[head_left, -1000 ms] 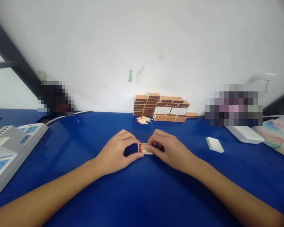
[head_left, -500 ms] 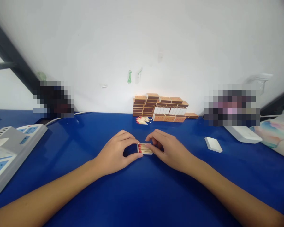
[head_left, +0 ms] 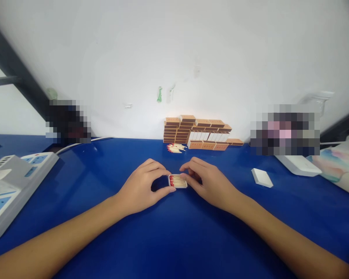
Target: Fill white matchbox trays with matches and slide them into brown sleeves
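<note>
A small open tray of red-tipped matches (head_left: 177, 181) lies on the blue table (head_left: 174, 236) between my hands. My left hand (head_left: 144, 186) curls round its left end, thumb and forefinger pinching the tray. My right hand (head_left: 208, 182) has its fingers bent against the tray's right end, fingertips resting on the matches. Further back, a loose heap of matches (head_left: 176, 147) lies in front of a stack of brown matchboxes (head_left: 197, 133) against the white wall.
A white power strip (head_left: 14, 182) sits at the left edge. A small white box (head_left: 262, 177) lies to the right, with a larger white flat item (head_left: 298, 165) and a pastel-coloured object (head_left: 339, 164) beyond. Blurred patches stand at the back left and right.
The tray and both hands have shifted very slightly away from me. My right fingers sit a little higher on the tray's end.
</note>
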A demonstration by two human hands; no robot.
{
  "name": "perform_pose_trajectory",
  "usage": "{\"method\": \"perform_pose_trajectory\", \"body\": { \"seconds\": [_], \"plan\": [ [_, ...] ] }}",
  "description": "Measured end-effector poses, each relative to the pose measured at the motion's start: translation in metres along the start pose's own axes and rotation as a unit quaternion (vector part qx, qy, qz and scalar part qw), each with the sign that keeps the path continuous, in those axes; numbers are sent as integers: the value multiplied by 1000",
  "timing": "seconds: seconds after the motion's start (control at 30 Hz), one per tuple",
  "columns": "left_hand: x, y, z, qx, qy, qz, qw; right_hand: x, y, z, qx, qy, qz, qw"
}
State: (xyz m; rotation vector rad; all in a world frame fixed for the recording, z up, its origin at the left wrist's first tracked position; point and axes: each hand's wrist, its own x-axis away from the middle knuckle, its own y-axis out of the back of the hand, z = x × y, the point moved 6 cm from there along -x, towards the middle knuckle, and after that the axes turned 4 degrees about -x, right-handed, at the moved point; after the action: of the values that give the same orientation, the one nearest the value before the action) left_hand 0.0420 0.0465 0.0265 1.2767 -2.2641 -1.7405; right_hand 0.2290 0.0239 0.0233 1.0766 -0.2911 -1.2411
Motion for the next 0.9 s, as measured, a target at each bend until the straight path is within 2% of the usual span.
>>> {"method": "perform_pose_trajectory", "body": {
  "seconds": [0.13,0.3,0.4,0.53,0.8,0.9],
  "plan": [
    [1,-2,0,-5,-3,15,1000,-1,3,-4,21,-40,-20,999],
    [1,2,-1,-1,-7,-15,1000,-2,6,-6,31,-63,-43,997],
    [1,5,-1,3,-4,-35,999,-2,12,-9,50,-69,-89,992],
    [0,0,2,-21,6,-1,1000,-1,23,-17,79,-88,-150,982],
    [0,-2,4,-29,18,17,999,0,15,-15,45,-81,-111,990],
    [0,-2,4,-37,19,22,999,-8,12,-18,23,-77,-96,992]
  ]
}}
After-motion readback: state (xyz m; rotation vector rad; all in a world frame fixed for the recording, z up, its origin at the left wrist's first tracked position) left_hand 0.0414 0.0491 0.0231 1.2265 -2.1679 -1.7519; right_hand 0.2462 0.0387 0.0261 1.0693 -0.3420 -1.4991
